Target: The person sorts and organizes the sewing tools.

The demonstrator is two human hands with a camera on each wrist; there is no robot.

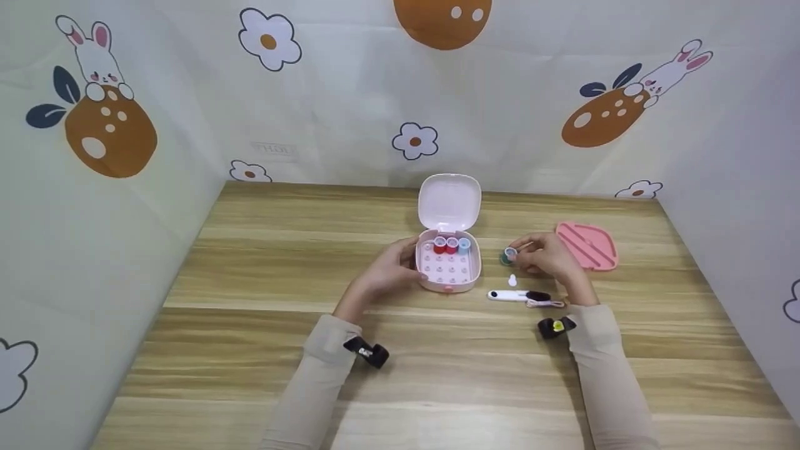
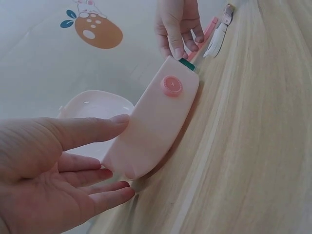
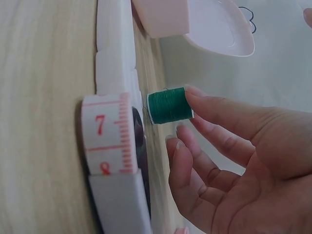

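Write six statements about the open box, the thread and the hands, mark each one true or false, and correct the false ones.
1. The right hand holds a spool of green thread. True.
2. Two red spools and a light blue spool stand in the box. True.
3. The box is shut. False: its lid stands open.
4. Both hands hold thread. False: the left hand touches the box.
5. A 7 shows on the measuring tape. True.
6. The pink slotted tray lies left of the box. False: the tray lies to the box's right.
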